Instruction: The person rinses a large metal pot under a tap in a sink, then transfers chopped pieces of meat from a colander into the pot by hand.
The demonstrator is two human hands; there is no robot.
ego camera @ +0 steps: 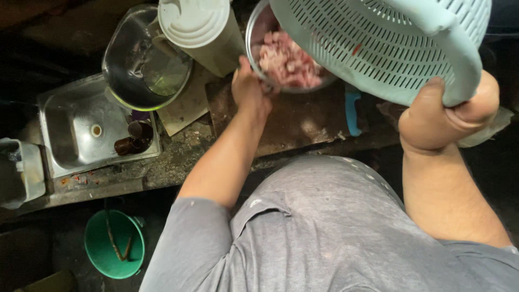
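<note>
The right hand (pixel 440 121) gripped the rim of a pale blue colander (pixel 389 46), thumb over the edge and fingers curled tight beneath, holding it tilted above the bench (pixel 292 121). The colander hung over part of a metal bowl (pixel 254 32) that held chopped raw meat (pixel 286 62), pink and white pieces heaped inside. The left hand (pixel 250 89) was at the near rim of that bowl, fingers closed on or against the edge; whether they truly pinched it could not be told. The bowl stood on the dark, stained bench, at its far side.

Just left of the bowl stood a cream jug (pixel 203 32) with a round ribbed lid. Beside it, further left, a steel pan (pixel 143 59) sat tilted over the corner of a small steel sink (pixel 70 130). Two dark brown cups (pixel 132 139) lay in the sink's near right corner. A blue handle (pixel 352 111) lay on the bench below the colander. A white container (pixel 24 170) stood at the far left edge. On the floor below was a green bucket (pixel 114 243) with sticks in it. The person wore a grey shirt (pixel 324 232).
</note>
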